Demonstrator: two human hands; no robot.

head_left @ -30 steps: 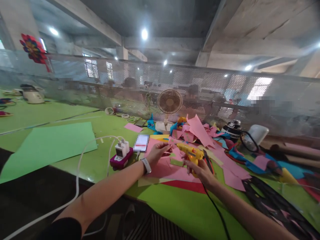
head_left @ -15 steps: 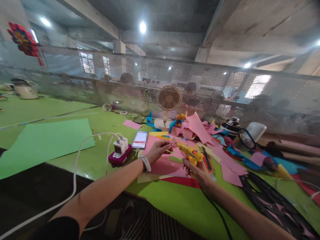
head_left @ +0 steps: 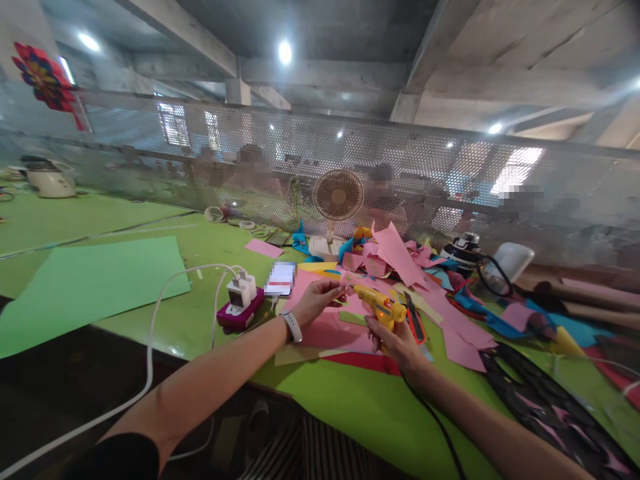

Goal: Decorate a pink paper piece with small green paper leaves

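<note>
My right hand is wrapped round the grip of a yellow hot glue gun, its nozzle pointing left and a small orange light glowing on its body. A black cord runs from it toward me. My left hand is just left of the nozzle, fingertips pinched together; whatever they hold is too small or hidden to name. Beneath both hands lie pink paper sheets, with a red strip along the near edge. A utility knife with an orange-red edge lies right of the glue gun.
A purple power strip with white chargers and cables stands left, beside a phone. A small fan stands behind, near paper scraps. At right are a dark bottle and a black cut-out panel. Green sheet lies left.
Almost nothing differs. Both hands and the glue gun hold nearly the same position, with the nozzle still close to my left fingertips.
</note>
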